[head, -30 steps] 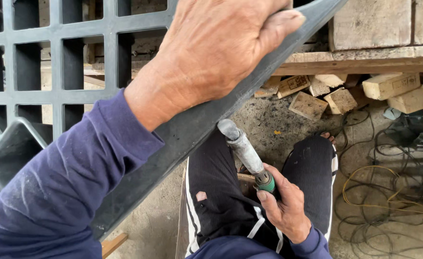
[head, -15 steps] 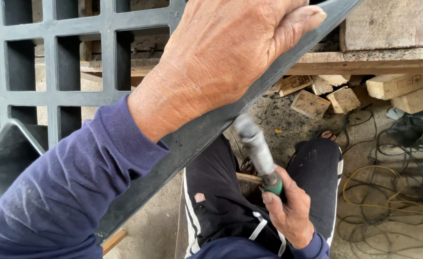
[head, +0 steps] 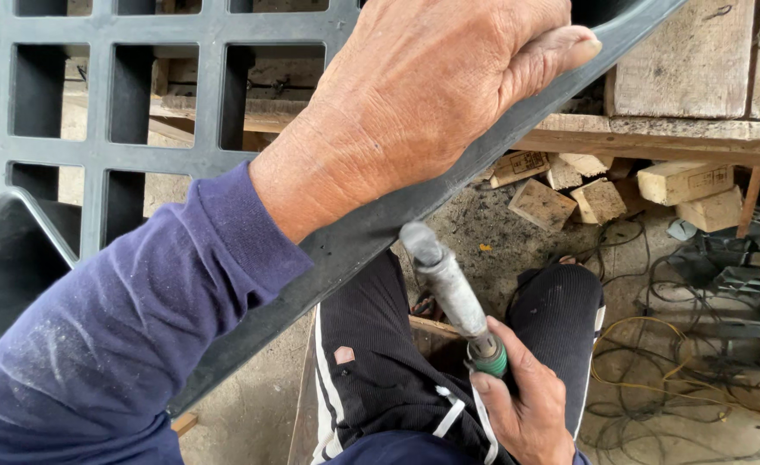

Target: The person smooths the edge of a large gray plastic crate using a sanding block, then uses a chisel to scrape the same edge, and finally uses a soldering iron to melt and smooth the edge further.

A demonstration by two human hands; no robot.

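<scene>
My left hand (head: 423, 95) grips the slanted edge of a dark grey plastic grid panel (head: 182, 77) that fills the upper left of the head view. My right hand (head: 522, 405), low at centre right, holds a slim grey metal tool with a green collar (head: 453, 293). The tool's rounded tip points up and sits just under the panel's lower edge, close to or touching it. My knees in black trousers with white stripes (head: 380, 370) are below the tool.
Several cut wooden blocks (head: 595, 194) lie on the dirty concrete floor under a wooden bench (head: 681, 129). Tangled cables and a yellow cord (head: 655, 379) spread at the right, next to grey plastic parts (head: 750, 275).
The tool's tip has moved from lower right up toward the panel's lower edge. The left hand keeps its grip; the view has shifted slightly.
</scene>
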